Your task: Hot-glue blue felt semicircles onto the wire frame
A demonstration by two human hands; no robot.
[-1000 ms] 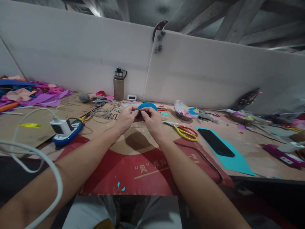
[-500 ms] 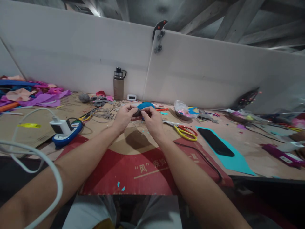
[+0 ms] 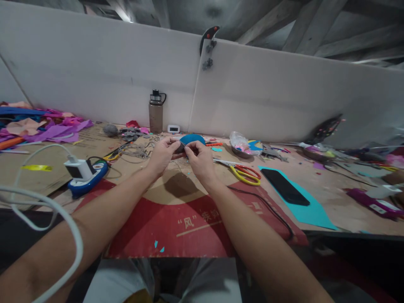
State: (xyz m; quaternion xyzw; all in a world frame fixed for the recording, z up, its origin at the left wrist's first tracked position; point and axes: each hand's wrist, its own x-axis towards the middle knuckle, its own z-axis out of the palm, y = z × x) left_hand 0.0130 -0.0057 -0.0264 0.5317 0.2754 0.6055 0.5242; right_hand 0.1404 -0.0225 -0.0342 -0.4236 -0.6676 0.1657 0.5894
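Both of my hands meet over the middle of the worktable. My left hand (image 3: 162, 155) and my right hand (image 3: 199, 159) are closed, each pinching the same small blue rounded piece (image 3: 192, 139), which shows above my fingertips. The part of the piece between my fingers is hidden. Yellow and red scissors (image 3: 245, 174) lie on the table just right of my right hand.
A black phone (image 3: 285, 187) rests on a teal sheet (image 3: 311, 210) at the right. A white charger on a blue power strip (image 3: 83, 176) and white cable (image 3: 44, 210) sit at left. A bottle (image 3: 155, 112) stands by the white wall. Paper scraps (image 3: 47, 126) pile far left.
My hands and the blue piece have barely shifted. The fingers have worked slightly on the piece, and the view has moved a little.
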